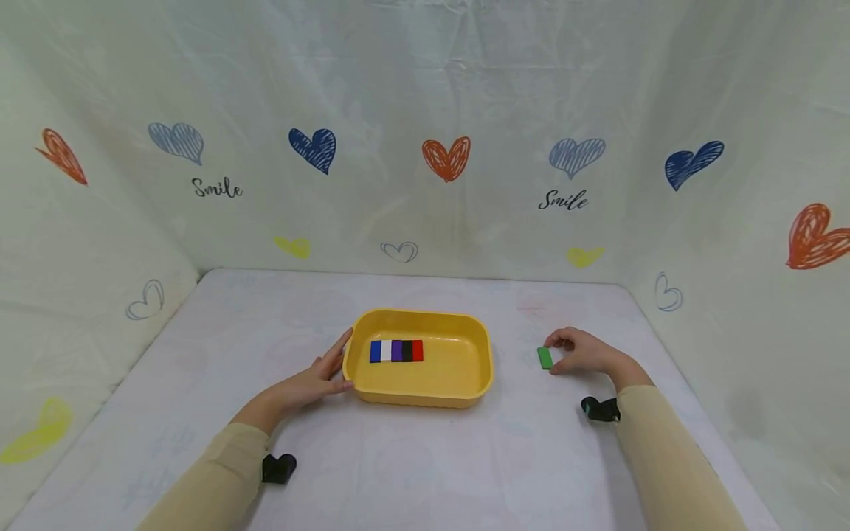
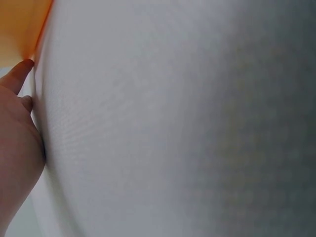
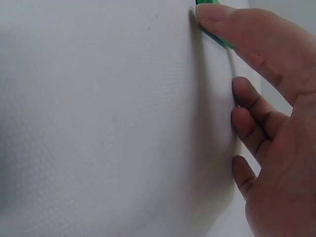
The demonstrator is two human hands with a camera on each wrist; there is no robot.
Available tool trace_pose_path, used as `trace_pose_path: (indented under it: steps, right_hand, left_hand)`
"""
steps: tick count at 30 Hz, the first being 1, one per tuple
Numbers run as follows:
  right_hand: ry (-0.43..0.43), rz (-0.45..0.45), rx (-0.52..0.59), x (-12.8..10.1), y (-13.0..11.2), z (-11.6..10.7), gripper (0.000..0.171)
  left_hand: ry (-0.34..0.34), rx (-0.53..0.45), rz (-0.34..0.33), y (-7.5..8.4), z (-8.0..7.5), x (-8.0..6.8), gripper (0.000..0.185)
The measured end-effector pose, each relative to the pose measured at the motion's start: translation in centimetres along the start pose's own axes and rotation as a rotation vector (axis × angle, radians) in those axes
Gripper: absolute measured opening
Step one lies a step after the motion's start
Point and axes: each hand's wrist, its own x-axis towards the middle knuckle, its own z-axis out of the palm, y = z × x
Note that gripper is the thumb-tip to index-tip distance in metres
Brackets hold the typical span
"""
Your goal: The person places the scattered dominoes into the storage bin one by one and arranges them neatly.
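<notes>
A yellow tray (image 1: 425,400) sits on the table in the head view. My left hand (image 1: 308,385) rests against its left end, fingers straight along the side and thumb at the front corner. Inside the tray, left of the middle, several flat rectangular blocks (image 1: 396,351) lie side by side in a row: blue, white, purple, black and red. To the right of the tray, my right hand (image 1: 584,352) pinches a green block (image 1: 544,358) between thumb and index finger, close over the table. In the right wrist view its other fingers are bent near the tabletop.
A white cloth covers the table (image 1: 425,472). White curtains (image 1: 378,88) with printed hearts stand behind it and along both sides. A black wrist device (image 1: 279,468) shows beside the left sleeve, and another wrist device (image 1: 600,409) beside the right sleeve.
</notes>
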Motion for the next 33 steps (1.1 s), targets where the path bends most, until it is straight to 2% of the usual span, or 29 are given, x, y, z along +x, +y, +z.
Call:
trace_pose_path:
  steps: [20, 33]
  right_hand:
    - [0.041, -0.011, 0.057, 0.7, -1.0, 0.1, 0.043]
    - [0.06, -0.086, 0.025, 1.5, -6.2, -0.1, 0.044]
  left_hand:
    - [-0.001, 0.011, -0.017, 0.0, -0.1, -0.3, 0.099]
    - [-0.017, -0.026, -0.019, 0.0, -0.2, -0.3, 0.099]
